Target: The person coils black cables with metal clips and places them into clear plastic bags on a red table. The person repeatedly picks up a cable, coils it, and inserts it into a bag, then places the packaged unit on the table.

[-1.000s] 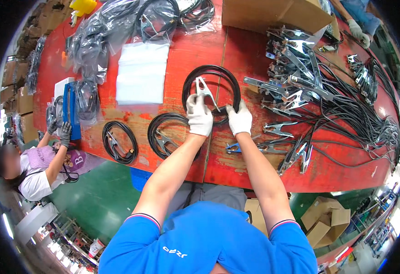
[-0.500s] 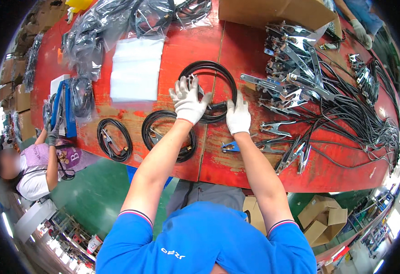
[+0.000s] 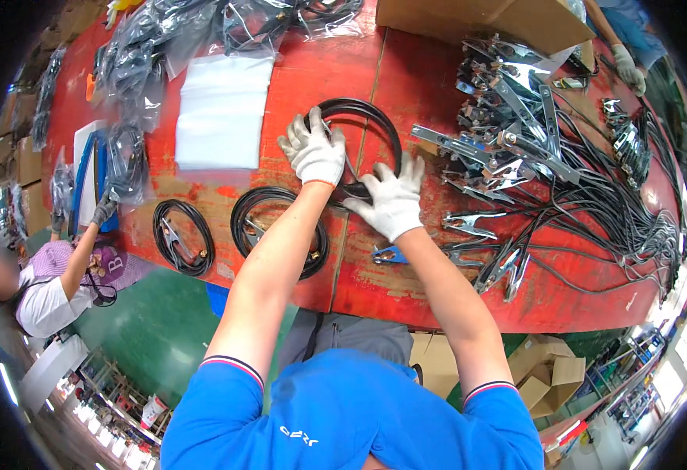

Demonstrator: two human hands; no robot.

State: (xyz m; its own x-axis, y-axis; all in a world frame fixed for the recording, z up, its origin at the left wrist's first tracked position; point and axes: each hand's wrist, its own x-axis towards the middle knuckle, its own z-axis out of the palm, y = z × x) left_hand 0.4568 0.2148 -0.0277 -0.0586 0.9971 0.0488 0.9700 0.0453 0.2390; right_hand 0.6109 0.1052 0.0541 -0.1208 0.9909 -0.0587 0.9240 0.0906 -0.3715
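Observation:
Both my hands wear white knit gloves. My left hand (image 3: 313,149) lies fingers spread on a black cable coil (image 3: 375,117) resting on the red table (image 3: 296,78), pressing its left side. My right hand (image 3: 394,200) grips the lower part of the same coil where the strands bunch together. A metal clamp of that cable is mostly hidden under my left hand.
Two finished black coils with clamps (image 3: 183,235) (image 3: 263,223) lie near the front edge. A blue-handled tool (image 3: 389,254) sits by my right wrist. A tangle of metal clamps and black cables (image 3: 547,164) fills the right. White sheets (image 3: 222,113), bagged cables (image 3: 148,47) and a cardboard box (image 3: 477,19) lie farther off. A seated person (image 3: 54,274) works at left.
My left hand let go of the raised metal clamp and went down flat onto the coil, fingers spread. My right hand shifted slightly along the coil's lower edge.

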